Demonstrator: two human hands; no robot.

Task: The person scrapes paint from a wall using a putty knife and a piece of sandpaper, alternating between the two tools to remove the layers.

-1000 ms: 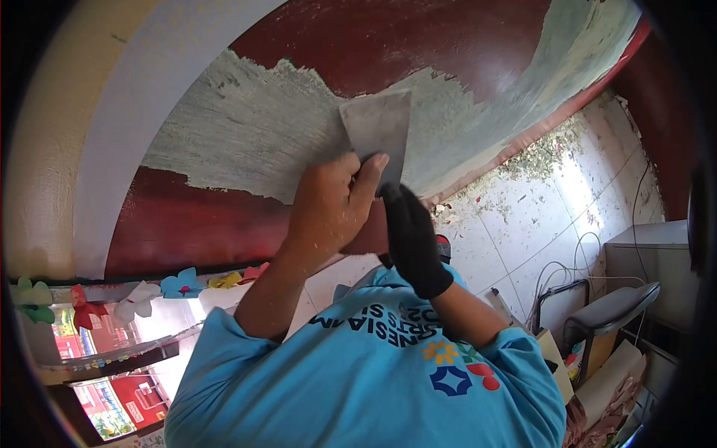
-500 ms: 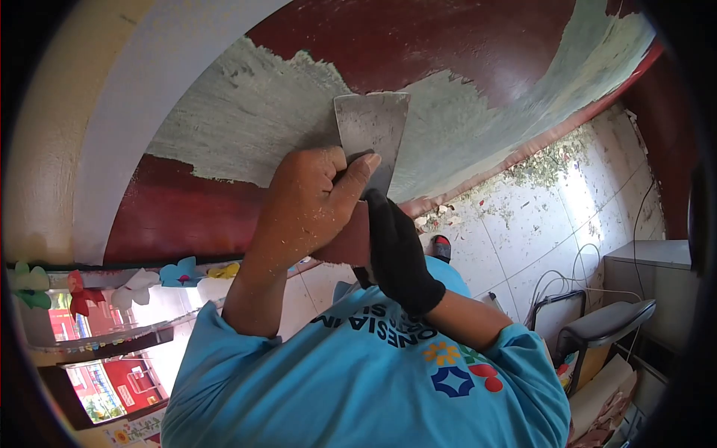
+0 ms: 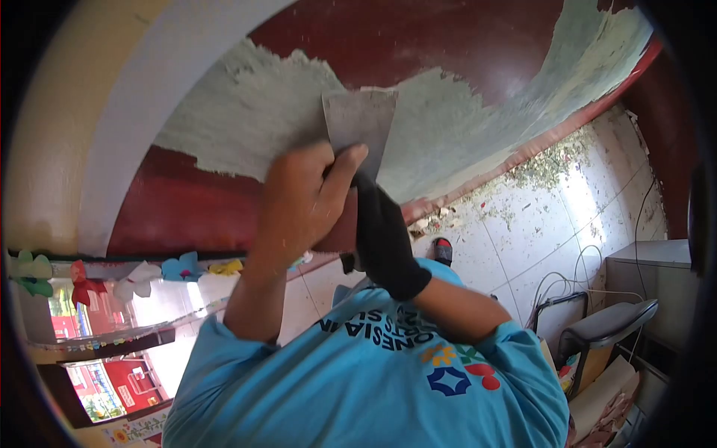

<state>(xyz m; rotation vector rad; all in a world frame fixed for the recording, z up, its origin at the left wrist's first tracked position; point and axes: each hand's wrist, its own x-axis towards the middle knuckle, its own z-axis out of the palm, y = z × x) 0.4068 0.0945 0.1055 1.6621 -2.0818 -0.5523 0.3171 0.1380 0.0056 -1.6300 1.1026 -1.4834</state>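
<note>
A wide metal scraper (image 3: 360,119) lies with its blade edge against the wall, where grey-green bare patches meet dark red paint (image 3: 418,45). My bare left hand (image 3: 302,194) is closed on the blade's lower left side, thumb pressed along its face; this hand is slightly blurred. In a black glove, my right hand (image 3: 385,235) wraps round the scraper's lower end and hides most of the handle. Both hands are close together in front of my blue shirt (image 3: 358,373). Grey-green scraped wall (image 3: 250,112) spreads on either side of the blade.
Paint flakes (image 3: 549,164) litter the white tiled floor (image 3: 523,239) along the wall's foot. A chair (image 3: 609,325), a grey cabinet (image 3: 650,261) and loose cables stand at the right. Paper flowers (image 3: 179,267) hang at the left by a window opening.
Both hands and the scraper have shifted slightly left, and the blade edge sits a little further along the red paint's ragged border. The grip looks the same.
</note>
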